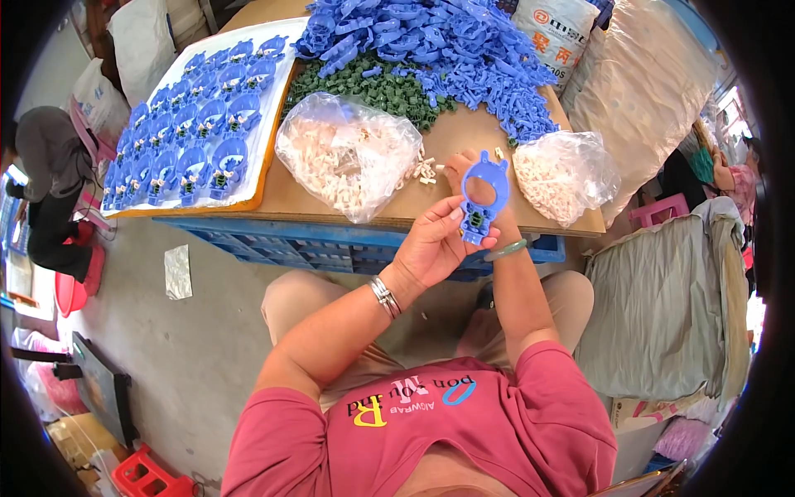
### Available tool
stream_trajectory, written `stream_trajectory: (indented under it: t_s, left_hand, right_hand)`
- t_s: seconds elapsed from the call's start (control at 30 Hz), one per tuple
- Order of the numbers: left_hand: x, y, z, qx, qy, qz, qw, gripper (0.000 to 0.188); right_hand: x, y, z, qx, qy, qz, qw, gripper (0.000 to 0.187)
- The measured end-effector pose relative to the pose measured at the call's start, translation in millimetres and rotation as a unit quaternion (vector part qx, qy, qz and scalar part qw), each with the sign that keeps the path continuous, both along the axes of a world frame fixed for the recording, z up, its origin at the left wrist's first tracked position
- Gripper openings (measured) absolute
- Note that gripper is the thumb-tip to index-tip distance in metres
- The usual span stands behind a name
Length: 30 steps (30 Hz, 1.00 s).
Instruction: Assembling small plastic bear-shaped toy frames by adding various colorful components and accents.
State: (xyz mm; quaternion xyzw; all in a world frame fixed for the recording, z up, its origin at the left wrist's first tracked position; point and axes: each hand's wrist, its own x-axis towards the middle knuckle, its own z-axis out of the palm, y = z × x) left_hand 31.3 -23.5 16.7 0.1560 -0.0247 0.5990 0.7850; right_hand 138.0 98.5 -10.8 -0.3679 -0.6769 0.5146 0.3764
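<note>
The left hand [431, 244] pinches the lower end of a blue plastic ring piece [483, 197], held upright above the lap. The right hand [470, 178] sits behind the piece, fingers closed on its back. Beyond lie two clear bags of white parts [348, 153] on the table [464, 132], then blue pieces heaped [431, 37].

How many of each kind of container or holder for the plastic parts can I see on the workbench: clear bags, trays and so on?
Clear plastic bags of small white parts: 2, a large one and a smaller one
White tray of finished blue pieces: 1
Loose heaps: 2, blue parts and green parts
Blue piece held in the hands: 1
Total: 6
</note>
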Motion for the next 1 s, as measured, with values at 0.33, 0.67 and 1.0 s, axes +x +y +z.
stream_trajectory:
  t_s: [0.33, 0.67, 1.0]
  left_hand:
    - [-20, 12, 11, -0.022, 0.018, 0.09, 0.996, 0.026]
    - [-13, 13, -2, 0.012, 0.016, 0.085, 0.996, 0.033]
    - [-16, 12, -1, 0.021, 0.042, 0.081, 0.996, 0.028]
  right_hand:
    - [20, -71, 90, 0.238, 0.022, -0.219, 0.946, 0.005]
    - [-3, -94, 90, 0.458, -0.068, -0.083, 0.883, 0.01]
    - [-12, -96, 91, 0.5, -0.046, -0.114, 0.858, 0.008]
